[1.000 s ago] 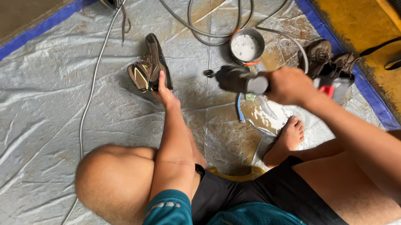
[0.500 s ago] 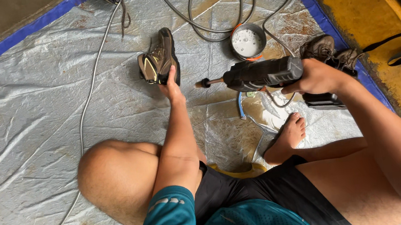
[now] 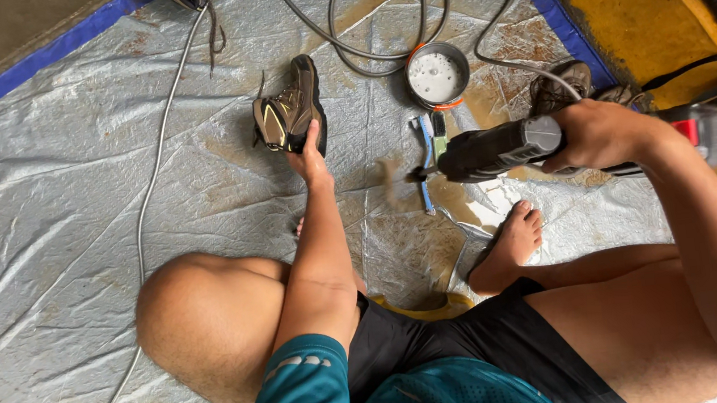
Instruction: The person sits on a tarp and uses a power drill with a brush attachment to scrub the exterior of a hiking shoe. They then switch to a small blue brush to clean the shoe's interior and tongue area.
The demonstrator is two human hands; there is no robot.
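Crinkled silver plastic tarp [image 3: 63,217] covers floor; grey cable [image 3: 158,161] crosses it, left of fingers. Left hand [image 3: 311,157] reaches forward, fingers clasped on heel of brown laced hiking boot [image 3: 287,111]; boot lies on tarp just beyond fingers, long axis pointing away from person. Round metal tin with white contents [image 3: 438,75] ahead, between hands. Right hand [image 3: 598,134] clenched round dark cylindrical power tool [image 3: 497,150], tip aimed left toward boot; left hand nearer boot.

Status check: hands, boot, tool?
Left hand grips brown boot on the tarp. Right hand grips power tool, held apart from boot. Cables behind.
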